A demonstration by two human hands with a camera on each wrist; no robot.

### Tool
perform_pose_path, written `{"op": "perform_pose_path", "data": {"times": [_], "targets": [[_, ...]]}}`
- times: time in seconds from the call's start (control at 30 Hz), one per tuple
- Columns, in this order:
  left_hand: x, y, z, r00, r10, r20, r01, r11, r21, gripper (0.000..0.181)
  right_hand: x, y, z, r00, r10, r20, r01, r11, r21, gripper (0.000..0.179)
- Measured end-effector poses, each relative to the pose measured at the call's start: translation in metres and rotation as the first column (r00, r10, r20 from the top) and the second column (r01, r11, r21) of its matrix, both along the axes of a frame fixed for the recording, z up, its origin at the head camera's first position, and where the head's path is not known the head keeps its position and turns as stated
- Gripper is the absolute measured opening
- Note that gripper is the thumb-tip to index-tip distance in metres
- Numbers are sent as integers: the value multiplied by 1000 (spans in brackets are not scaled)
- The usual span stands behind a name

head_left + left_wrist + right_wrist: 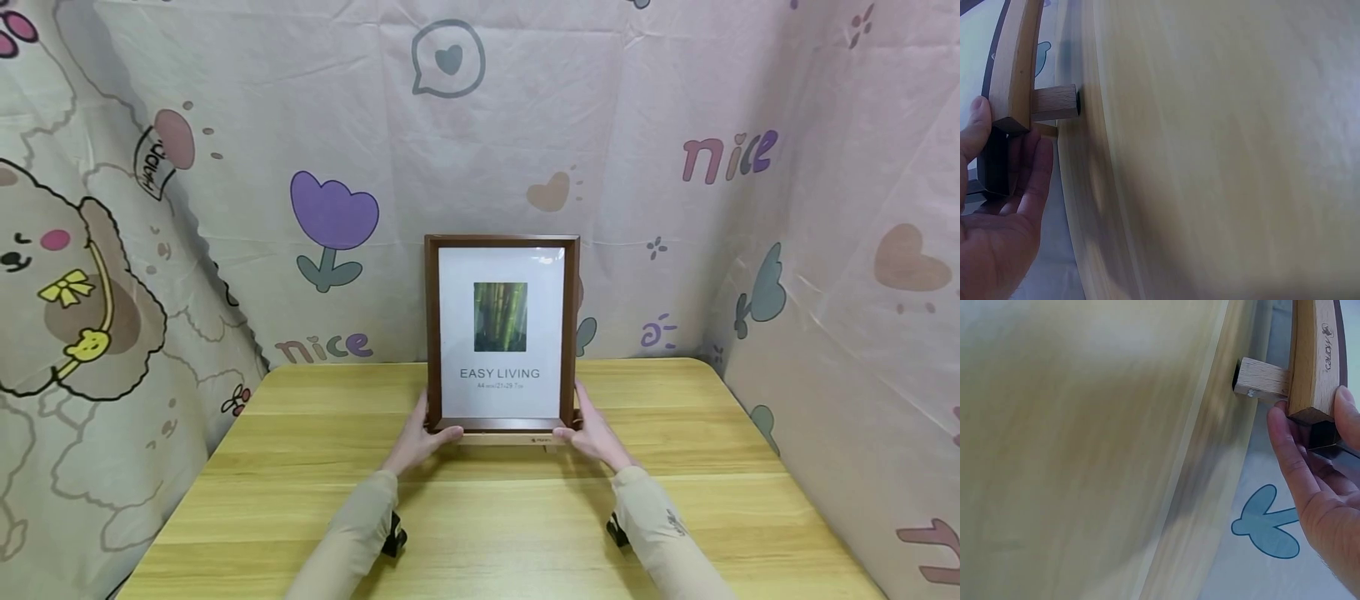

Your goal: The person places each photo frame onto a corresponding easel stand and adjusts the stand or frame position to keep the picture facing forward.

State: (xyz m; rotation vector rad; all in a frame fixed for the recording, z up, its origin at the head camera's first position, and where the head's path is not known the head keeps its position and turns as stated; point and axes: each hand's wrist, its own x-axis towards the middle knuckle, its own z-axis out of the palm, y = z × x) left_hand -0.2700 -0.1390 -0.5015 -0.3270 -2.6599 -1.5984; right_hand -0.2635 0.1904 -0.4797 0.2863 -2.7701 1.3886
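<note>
A brown picture frame (432, 333) stands upright near the table's far side, with a bamboo print and "EASY LIVING" on its white insert. Its lower edge is at the ledge of a light wooden stand (498, 438). My left hand (420, 439) grips the lower left corner, thumb in front and fingers behind. At the lower right corner my right hand (594, 429) does the same. Both wrist views show the stand's ledge (1013, 75) with a short square leg (1263, 378) against the frame's dark corner. Most of the stand is hidden behind the frame.
The light wood-grain table (495, 533) has rounded far corners. Printed cloth (480, 150) hangs behind it and on both sides. A black strap mount (394, 535) sits at the left wrist, another (617, 530) at the right.
</note>
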Motion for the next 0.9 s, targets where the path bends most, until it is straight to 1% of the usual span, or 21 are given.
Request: {"op": "perform_pose_path", "data": {"times": [0.13, 0.37, 0.5, 0.73, 0.9], "targets": [[0, -2, 0, 1000, 8, 3, -8, 1000, -14, 113, -3, -2, -1, 1000, 4, -1, -4, 1000, -3, 104], [2, -5, 2, 1000, 21, 19, -21, 1000, 1, 113, -6, -5, -2, 1000, 15, -15, -15, 1000, -7, 105], [2, -6, 3, 999, 26, 39, -27, 1000, 1, 113, -7, -7, -1, 1000, 25, -13, -25, 1000, -8, 104], [1, -8, 3, 999, 29, 38, -28, 1000, -12, 113, -8, -10, 1, 999, 33, -9, -33, 999, -13, 104], [1, -9, 3, 998, 36, 51, -35, 999, -19, 113, -9, -11, 1, 999, 40, -6, -40, 999, -15, 105]]}}
